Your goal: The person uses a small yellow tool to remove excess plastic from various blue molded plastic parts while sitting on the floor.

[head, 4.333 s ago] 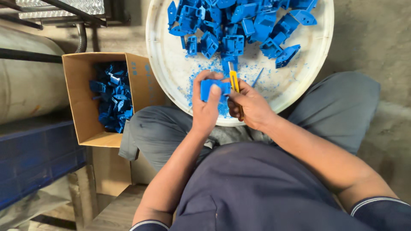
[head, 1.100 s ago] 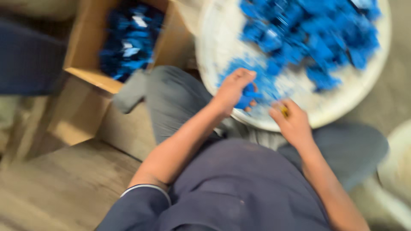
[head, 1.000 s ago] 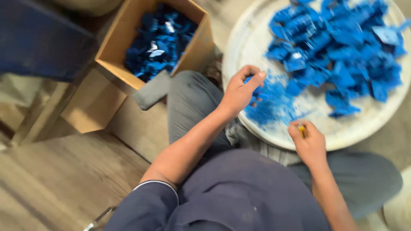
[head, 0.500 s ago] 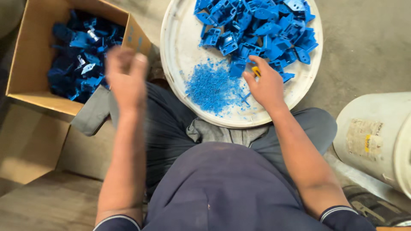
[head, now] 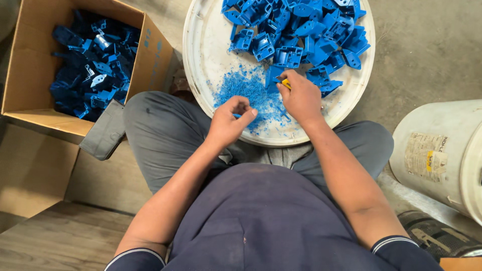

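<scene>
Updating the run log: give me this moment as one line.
left hand: empty, fingers curled over blue shavings | right hand: grips yellow-handled tool at blue parts | white tray on lap | box: blue parts

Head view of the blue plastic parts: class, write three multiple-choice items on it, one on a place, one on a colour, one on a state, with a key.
1. Where does the cardboard box stand?
A. beside the person's left leg
B. on the white tray
C. behind the white drum

2. What colour is the tool in the right hand?
A. red
B. yellow
C. green

3. How is the left hand?
A. flat on the floor
B. inside the box
C. fingers curled, over the shavings

Key: 1 A, the box sits at the left knee; 2 B, a yellow tip shows; 3 C, it hovers at the white tray rim.
</scene>
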